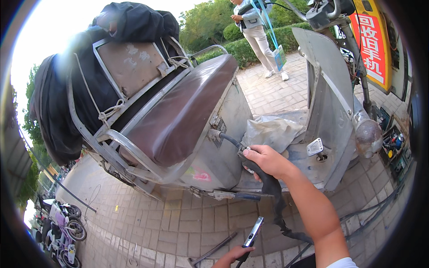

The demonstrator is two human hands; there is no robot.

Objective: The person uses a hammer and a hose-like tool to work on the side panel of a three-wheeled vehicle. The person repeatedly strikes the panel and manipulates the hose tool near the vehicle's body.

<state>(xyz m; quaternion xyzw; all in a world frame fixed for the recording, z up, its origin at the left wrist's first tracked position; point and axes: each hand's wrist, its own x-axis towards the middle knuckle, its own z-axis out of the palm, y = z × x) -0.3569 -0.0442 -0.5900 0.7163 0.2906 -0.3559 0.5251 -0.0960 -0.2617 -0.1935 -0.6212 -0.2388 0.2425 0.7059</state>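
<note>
My right hand (270,163) is closed on a black cable (275,194) with a dark fitting near its thumb, beside the open footwell of a grey metal three-wheeler. The cable joins a thinner grey one running from the box under the brown seat (183,107), and hangs down to the paving. Low in the view, my left hand (237,254) grips a silver tool with a black handle (254,230); its exact kind is unclear. A crumpled plastic sheet (270,129) lies on the footboard, near a small metal pedal (314,146).
A steel bar (214,248) lies on the paving (147,223). Black covered cargo (51,107) rides behind the seat. A person (259,40) stands beyond the vehicle. A toolbox (393,138) and red-yellow sign (368,44) are at right, parked two-wheelers (60,230) at lower left.
</note>
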